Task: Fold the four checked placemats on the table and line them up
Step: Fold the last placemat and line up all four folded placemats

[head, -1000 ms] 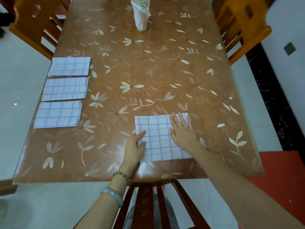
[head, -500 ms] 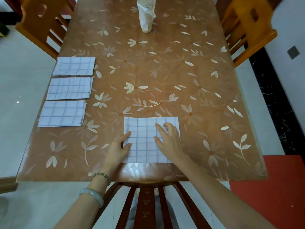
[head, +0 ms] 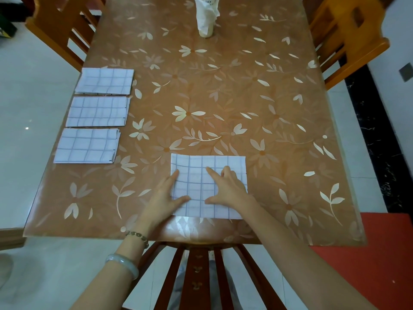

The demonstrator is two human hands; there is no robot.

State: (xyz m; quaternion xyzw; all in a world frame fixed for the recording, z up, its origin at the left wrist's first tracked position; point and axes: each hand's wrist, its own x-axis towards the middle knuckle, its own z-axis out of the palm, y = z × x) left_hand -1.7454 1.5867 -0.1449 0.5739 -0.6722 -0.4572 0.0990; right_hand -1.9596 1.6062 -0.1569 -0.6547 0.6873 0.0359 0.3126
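Three folded white checked placemats lie in a column along the table's left edge: the far one, the middle one and the near one. A fourth folded placemat lies flat near the front edge of the table. My left hand rests on its left edge, thumb lying across the cloth. My right hand presses on the placemat's right half with fingers spread, the outer ones slightly bent.
The table has a glossy orange flower-patterned cover. A paper-wrapped bottle stands at the far middle. Wooden chairs stand at the far left, far right and right in front of me. A red mat lies on the floor, right.
The fourth placemat has slid left along the front edge under both hands. My right hand's fingers have drawn in from a flat spread.
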